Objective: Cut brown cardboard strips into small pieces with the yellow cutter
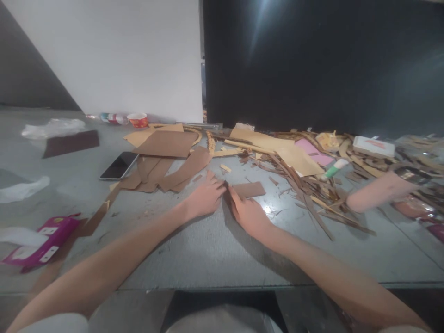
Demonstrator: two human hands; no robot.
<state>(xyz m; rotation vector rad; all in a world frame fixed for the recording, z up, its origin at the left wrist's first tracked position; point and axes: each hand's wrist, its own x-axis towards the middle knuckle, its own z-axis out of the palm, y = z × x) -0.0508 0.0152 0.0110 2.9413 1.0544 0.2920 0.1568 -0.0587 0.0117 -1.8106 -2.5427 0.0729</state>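
Note:
My left hand (204,196) is closed, its fingers curled and the fingertips pressed together over the middle of the table. A narrow brown end pokes up behind its knuckles. Close by on the right, my right hand (249,215) is also closed, its fingertips almost meeting those of the left. Something small and dark sits between the fingertips, too blurred to name. A flat brown strip (252,189) extends rightward from behind my right fingers; whether they grip it is hidden. Brown sheet pieces (187,171) lie in a stack just beyond my left hand.
A phone (119,165) and a magenta wipes pack (45,243) lie left. A red paper cup (138,120) stands behind. Thin brown offcuts (305,189) heap up on the right, beside a green-and-white tube (335,169) and a pink bottle (383,189). Dark and white panels rise behind.

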